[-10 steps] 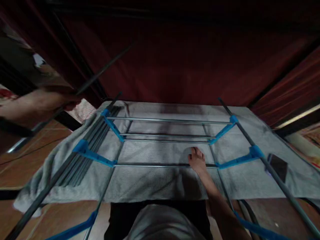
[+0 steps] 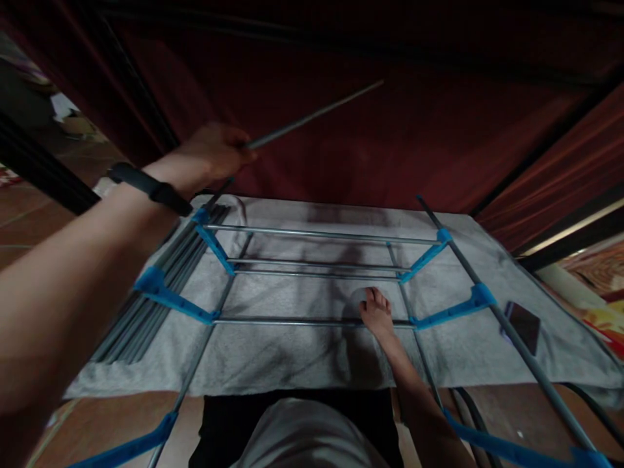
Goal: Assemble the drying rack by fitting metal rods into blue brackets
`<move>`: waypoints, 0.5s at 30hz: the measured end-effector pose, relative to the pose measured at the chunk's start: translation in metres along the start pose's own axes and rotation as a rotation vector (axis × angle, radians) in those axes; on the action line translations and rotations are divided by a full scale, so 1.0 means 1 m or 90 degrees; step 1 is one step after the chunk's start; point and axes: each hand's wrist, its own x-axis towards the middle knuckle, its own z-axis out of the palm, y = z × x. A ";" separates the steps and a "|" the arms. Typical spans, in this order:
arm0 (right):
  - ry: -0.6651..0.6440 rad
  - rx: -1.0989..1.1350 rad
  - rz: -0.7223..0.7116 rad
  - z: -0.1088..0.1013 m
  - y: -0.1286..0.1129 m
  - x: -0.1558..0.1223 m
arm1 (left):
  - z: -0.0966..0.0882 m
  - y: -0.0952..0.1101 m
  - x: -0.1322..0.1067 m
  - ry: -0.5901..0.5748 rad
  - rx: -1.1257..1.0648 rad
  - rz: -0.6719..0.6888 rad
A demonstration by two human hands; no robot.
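My left hand (image 2: 219, 153) is raised above the far left corner of the frame, closed around a loose grey metal tube (image 2: 312, 117) that points up and to the right. Below stands a rack frame of metal tubes with blue plastic brackets (image 2: 170, 299) joining them. My right hand (image 2: 376, 312) is wrapped over the nearer crossbar (image 2: 292, 322), close to its right end. Farther back, another crossbar (image 2: 316, 233) runs between two blue brackets, with a pair of thinner-looking bars lower down.
Several loose grey tubes (image 2: 160, 305) lie side by side at the left on a grey cloth (image 2: 292, 364). A phone (image 2: 522, 325) rests on the cloth beyond the right upright. Dark red curtains (image 2: 390, 143) hang behind. Tiled floor shows at the left.
My left hand has carried the loose tube rightward and over the rack's far left corner. My right hand stays at the crossbar, and the view has shifted slightly.
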 end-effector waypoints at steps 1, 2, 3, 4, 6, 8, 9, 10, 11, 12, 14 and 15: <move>0.005 0.007 -0.001 0.001 0.000 0.000 | 0.004 0.017 -0.002 -0.023 0.008 -0.031; 0.011 0.013 -0.003 0.002 0.001 0.000 | 0.009 0.035 -0.008 -0.036 0.010 -0.035; 0.018 0.019 -0.007 0.003 0.001 -0.001 | 0.014 0.052 -0.016 -0.032 0.000 -0.032; 0.024 0.025 -0.011 0.005 0.002 -0.001 | 0.021 0.067 -0.027 -0.013 -0.032 -0.026; 0.032 0.046 -0.013 0.007 0.004 -0.001 | 0.040 0.089 -0.056 -0.002 -0.146 0.015; 0.033 0.076 -0.005 0.009 0.006 0.000 | 0.064 0.101 -0.092 -0.019 -0.220 0.071; 0.031 0.091 0.002 0.009 0.007 0.000 | 0.077 0.102 -0.110 -0.017 -0.239 0.082; 0.030 0.112 0.010 0.009 0.008 0.001 | 0.089 0.102 -0.128 -0.028 -0.245 0.087; 0.031 0.142 0.021 0.009 0.009 0.002 | 0.101 0.100 -0.145 -0.026 -0.248 0.092; 0.034 0.187 0.033 0.008 0.010 0.004 | 0.112 0.097 -0.160 -0.024 -0.251 0.096; 0.055 0.353 0.069 0.006 0.012 0.008 | 0.128 0.088 -0.186 -0.039 -0.247 0.111; 0.067 0.448 0.089 0.005 0.013 0.011 | 0.135 0.083 -0.196 -0.048 -0.240 0.115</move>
